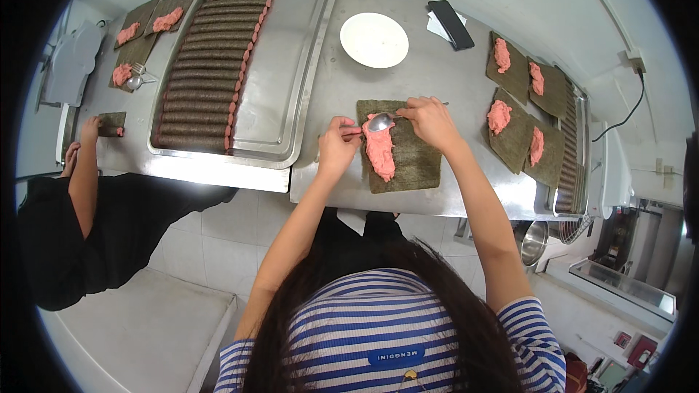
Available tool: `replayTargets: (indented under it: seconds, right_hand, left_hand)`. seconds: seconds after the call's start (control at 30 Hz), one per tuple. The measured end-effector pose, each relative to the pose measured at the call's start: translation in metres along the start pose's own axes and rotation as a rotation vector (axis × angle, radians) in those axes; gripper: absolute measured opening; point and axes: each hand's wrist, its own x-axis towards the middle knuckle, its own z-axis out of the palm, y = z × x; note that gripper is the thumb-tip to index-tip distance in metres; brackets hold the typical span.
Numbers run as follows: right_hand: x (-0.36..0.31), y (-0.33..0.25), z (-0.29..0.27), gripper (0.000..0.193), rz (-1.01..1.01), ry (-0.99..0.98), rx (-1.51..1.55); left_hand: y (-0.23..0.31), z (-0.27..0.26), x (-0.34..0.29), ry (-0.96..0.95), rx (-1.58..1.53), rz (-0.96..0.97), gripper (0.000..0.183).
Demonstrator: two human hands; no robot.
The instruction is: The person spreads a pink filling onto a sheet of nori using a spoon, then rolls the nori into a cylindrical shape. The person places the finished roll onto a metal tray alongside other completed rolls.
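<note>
A dark green nori sheet (419, 164) lies flat on the steel table in front of me. Along its left part runs a strip of pink paste (380, 154). My right hand (431, 122) is closed round the handle of a metal spoon (381, 122), whose bowl rests at the far end of the paste. At the left edge of the sheet, my left hand (340, 145) pinches a thin metal utensil; its tip meets the paste by the spoon, and its kind is hidden.
A steel tray (291, 102) on the left holds a row of nori rolls (211, 65). Beyond my sheet sit a white bowl (374, 40) and a phone (451, 25). Several nori sheets with paste (499, 116) lie right. At far left, a co-worker's hand (90, 131) touches a small roll.
</note>
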Motion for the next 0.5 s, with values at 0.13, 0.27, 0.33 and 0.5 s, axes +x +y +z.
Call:
replayTargets:
  seconds: [0.13, 0.27, 0.33, 0.5]
  right_hand:
    - [0.013, 0.005, -0.001, 0.027, 0.005, -0.043, 0.003]
    - [0.023, 0.012, 0.001, 0.027, 0.178, -0.126, 0.133]
    - [0.024, 0.010, -0.005, 0.027, 0.296, -0.143, 0.228]
    - [0.005, -0.007, -0.030, 0.025, 0.030, -0.011, 0.034]
  left_hand:
    - [0.003, 0.002, 0.002, 0.026, 0.067, 0.018, 0.034]
    - [0.003, 0.002, 0.008, 0.056, 0.103, 0.025, 0.033]
    - [0.003, 0.000, 0.010, 0.060, 0.095, 0.022, 0.033]
    - [0.002, -0.002, 0.016, 0.067, 0.066, 0.021, 0.032]
